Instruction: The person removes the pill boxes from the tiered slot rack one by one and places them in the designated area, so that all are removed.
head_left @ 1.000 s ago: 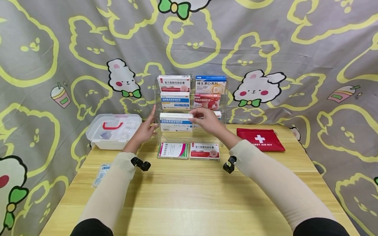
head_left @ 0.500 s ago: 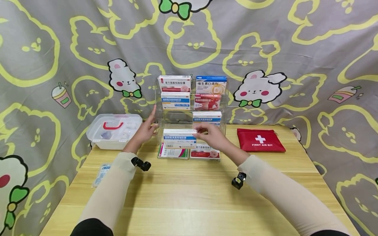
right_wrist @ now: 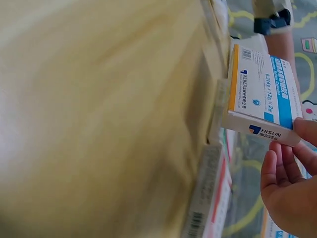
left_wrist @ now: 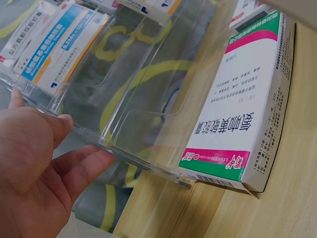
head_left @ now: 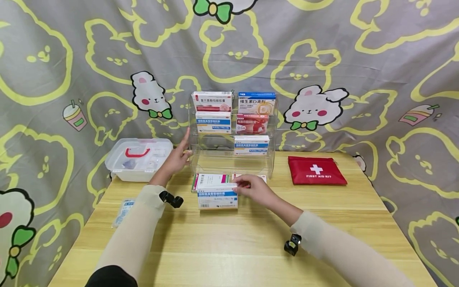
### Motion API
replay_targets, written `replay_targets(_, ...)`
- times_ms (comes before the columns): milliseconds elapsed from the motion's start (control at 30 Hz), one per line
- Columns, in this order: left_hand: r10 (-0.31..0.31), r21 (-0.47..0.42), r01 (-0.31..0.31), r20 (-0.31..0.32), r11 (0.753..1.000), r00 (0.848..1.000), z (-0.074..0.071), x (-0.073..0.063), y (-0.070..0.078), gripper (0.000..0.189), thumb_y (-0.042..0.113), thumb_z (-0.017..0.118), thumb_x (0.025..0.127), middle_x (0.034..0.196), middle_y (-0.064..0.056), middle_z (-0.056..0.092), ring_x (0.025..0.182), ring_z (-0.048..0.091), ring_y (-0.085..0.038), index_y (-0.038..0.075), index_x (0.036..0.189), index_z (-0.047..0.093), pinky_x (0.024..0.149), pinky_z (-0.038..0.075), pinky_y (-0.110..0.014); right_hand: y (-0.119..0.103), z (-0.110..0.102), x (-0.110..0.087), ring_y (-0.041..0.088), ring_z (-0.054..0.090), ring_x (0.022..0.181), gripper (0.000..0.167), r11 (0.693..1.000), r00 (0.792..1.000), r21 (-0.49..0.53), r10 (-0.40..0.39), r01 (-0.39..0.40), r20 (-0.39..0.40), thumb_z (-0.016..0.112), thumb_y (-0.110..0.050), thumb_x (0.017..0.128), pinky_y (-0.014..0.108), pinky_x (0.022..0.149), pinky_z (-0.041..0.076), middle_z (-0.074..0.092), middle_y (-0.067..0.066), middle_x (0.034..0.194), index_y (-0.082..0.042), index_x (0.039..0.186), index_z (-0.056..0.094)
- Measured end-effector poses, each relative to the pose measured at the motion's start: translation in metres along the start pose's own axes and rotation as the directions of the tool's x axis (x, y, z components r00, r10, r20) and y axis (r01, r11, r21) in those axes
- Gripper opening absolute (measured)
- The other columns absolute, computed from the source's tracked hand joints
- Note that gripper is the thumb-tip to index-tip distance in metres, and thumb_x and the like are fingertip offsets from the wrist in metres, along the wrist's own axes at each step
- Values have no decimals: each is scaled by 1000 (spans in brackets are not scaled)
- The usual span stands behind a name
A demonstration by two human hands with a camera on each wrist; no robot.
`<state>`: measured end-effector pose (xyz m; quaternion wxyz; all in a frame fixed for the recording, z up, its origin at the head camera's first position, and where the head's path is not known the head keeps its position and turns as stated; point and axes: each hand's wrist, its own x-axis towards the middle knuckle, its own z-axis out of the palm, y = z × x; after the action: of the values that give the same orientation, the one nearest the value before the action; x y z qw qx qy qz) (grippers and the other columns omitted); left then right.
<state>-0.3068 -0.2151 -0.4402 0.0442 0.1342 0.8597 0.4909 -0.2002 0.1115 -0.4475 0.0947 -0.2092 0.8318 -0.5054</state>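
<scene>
A blue-and-white medicine box [head_left: 217,200] is pinched at its right end between the thumb and fingers of my right hand [head_left: 257,192]. It stands upright in front of the flat boxes, and its HISUN end [right_wrist: 267,132] faces the right wrist camera. My left hand [head_left: 175,161] rests against the left side of a clear tiered display rack [head_left: 215,151], fingers spread along its edge [left_wrist: 141,162]. Boxes fill both upper tiers; the third tier holds one blue-and-white box [head_left: 251,146] on its right, and its left place is bare.
A green, white and magenta box [head_left: 210,178] lies before the rack. Beside it a red-and-white box [head_left: 263,177] is partly hidden by my right hand. A clear-lidded case [head_left: 134,175] stands left, a blue-and-white packet [head_left: 122,211] nearer, and a red first aid pouch [head_left: 317,170] right.
My right hand has drawn the medicine box out of the third tier's left place and brought it down and forward, past the flat boxes. The left hand has stayed at the rack's side.
</scene>
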Motion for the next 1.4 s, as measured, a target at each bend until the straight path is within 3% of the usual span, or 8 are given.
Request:
replay_targets(400,0,10,0,2,1000,1000,0,1,0,92,4,43,110,169,-25,11,148,35,-46,64,155,-11,95,56,-56,16,23,-22,14,65,91,24,998,997,26,54,-56,55,73,-15,97,26,80,56,72,1,102,-7,119,76)
replay_targets(667,-5,16,5,-3,1000,1000,0,1,-2,92,4,44,110,168,-27,14,147,36,-46,63,156,-10,94,57,-55,25,30,-27,34,68,82,24,987,992,129,87,-98,92,68,-14,101,44,68,61,71,8,103,-8,123,74)
replay_targets(833,-1,18,1,-2,1000,1000,1,1,-2,91,4,44,110,168,-28,15,148,35,-46,62,156,-10,94,57,-55,30,34,-27,27,66,80,30,982,990,145,111,-123,89,70,-15,100,36,67,60,69,8,99,-3,128,71)
replay_targets(1033,-5,15,6,-9,1000,1000,1,0,-2,92,3,43,110,168,-27,15,146,38,-47,64,155,-10,93,57,-55,38,41,-26,14,60,83,38,998,996,45,47,-51,80,81,-13,90,22,72,53,67,5,96,-1,125,71)
replay_targets(1167,-9,8,9,-11,1000,1000,2,1,-2,92,4,43,110,168,-26,15,144,42,-47,64,155,-10,94,57,-56,39,45,-24,13,58,83,36,999,997,-32,16,-14,81,81,-14,90,23,74,52,65,1,94,-4,123,72)
replay_targets(1400,-11,3,11,-11,1000,1000,2,1,-3,90,5,43,110,168,-27,16,143,42,-47,61,157,-10,94,57,-56,39,49,-23,10,54,76,35,991,996,-130,0,12,94,80,-18,92,23,66,47,61,-3,87,-5,124,73)
